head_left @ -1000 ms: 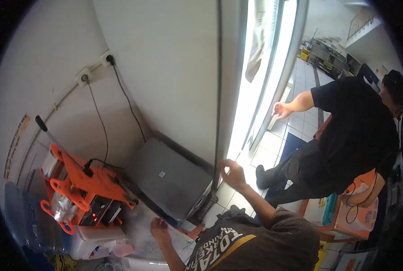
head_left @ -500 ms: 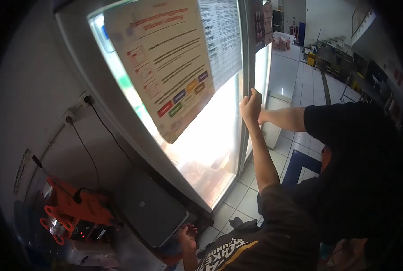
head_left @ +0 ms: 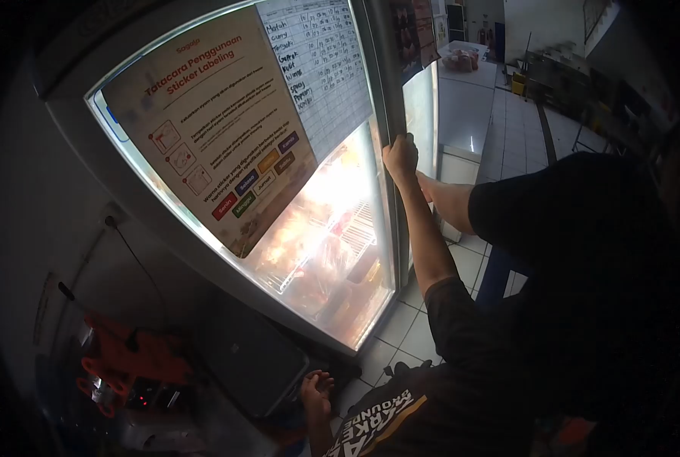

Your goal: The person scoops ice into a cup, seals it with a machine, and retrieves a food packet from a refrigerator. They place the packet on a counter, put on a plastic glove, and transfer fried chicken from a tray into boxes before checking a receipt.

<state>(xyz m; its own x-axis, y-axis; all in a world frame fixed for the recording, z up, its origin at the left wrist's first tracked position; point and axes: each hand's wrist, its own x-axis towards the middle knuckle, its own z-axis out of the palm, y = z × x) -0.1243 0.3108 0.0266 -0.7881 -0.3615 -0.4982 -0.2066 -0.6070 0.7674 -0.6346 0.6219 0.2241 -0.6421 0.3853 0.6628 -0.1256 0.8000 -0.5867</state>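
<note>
- Gripping: the right hand [head_left: 401, 158] has its fingers closed around the vertical edge of the glass door [head_left: 326, 174], at the side nearer the co-worker [head_left: 584, 266].
- Left hand [head_left: 318, 390]: low, palm up, fingers loosely curled and part open, holding nothing; located just beside the dark flat-topped unit [head_left: 237, 354].
- Door location: front of the lit upright cooler [head_left: 146, 199]; wire shelving [head_left: 355, 228] and bagged contents [head_left: 328, 259] show through the glass.
- Obstructions to view: the printed poster [head_left: 203, 129] and handwritten sheet [head_left: 317, 72] cover the upper glass.
- Obstruction at right: the co-worker stands close, one forearm [head_left: 453, 207] reaching behind the person's right forearm; its fingertips are hidden.
- Surroundings: orange rack [head_left: 130, 354] at lower left, in shadow; white chest [head_left: 466, 118] beyond the cooler, bearing pinkish items [head_left: 463, 59].
</note>
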